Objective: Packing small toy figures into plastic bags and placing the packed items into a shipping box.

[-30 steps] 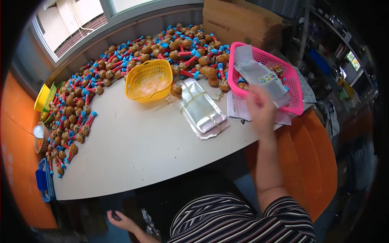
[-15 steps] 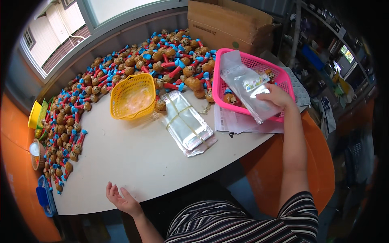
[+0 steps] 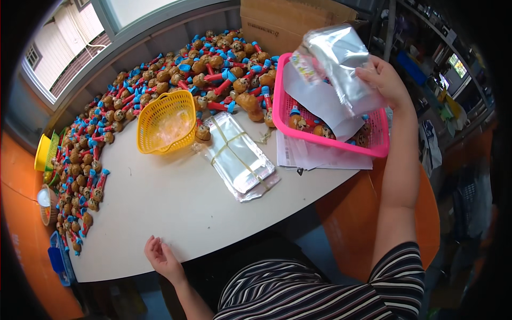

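My right hand [image 3: 385,82] grips a stack of clear plastic bags [image 3: 341,48] by its edge, raised above the pink basket [image 3: 330,140]. A colourful printed piece [image 3: 308,68] shows at the stack's left side. In the basket lie a white sheet [image 3: 305,93] and several brown-headed toy figures [image 3: 298,122]. My left hand [image 3: 164,260] hovers at the table's front edge, fingers loosely curled, with nothing visible in it. Between the hands, a bundle of silvery clear bags [image 3: 234,152] tied with yellowish bands lies on the table.
A large heap of red, blue and brown toy figures [image 3: 154,80] covers the table's back and left. A yellow basket [image 3: 168,120] holds translucent material. Papers [image 3: 320,156] lie under the pink basket. A cardboard box [image 3: 290,26] stands behind it; an orange chair [image 3: 354,213] is at the right.
My right hand has lifted the plastic bags up out of the pink basket, uncovering the white sheet and figures. The left hand's fingers have curled in slightly.
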The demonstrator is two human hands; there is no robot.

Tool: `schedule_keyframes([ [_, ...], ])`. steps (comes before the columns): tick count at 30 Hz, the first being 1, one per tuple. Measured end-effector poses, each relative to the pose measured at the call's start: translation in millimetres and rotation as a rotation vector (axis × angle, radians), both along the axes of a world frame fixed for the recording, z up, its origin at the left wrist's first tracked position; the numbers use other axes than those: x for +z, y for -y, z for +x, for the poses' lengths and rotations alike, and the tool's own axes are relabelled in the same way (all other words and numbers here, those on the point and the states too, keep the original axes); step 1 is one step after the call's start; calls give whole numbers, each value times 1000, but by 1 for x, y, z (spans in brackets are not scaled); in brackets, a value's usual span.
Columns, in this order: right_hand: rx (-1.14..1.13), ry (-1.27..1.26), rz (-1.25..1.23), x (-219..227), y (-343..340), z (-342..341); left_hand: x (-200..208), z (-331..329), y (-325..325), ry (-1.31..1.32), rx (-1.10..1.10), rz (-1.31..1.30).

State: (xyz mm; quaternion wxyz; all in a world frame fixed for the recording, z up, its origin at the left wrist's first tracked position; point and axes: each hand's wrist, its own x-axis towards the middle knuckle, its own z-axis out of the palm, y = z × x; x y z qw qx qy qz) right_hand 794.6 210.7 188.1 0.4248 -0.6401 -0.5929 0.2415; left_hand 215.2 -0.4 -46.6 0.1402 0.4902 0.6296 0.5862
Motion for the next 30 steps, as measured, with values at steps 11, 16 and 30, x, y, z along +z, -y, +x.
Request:
schedule_keyframes([
  [11,637,-317,-305,-25,84,-190,90,75,-3,664,-1026,-487],
  [16,963,-332,-544,-70,107,-295,99,61,-10,1260,-936,-373],
  [30,1010,-250,-757,-172,87,-395,41,-41,-22,1119,-260,-22],
])
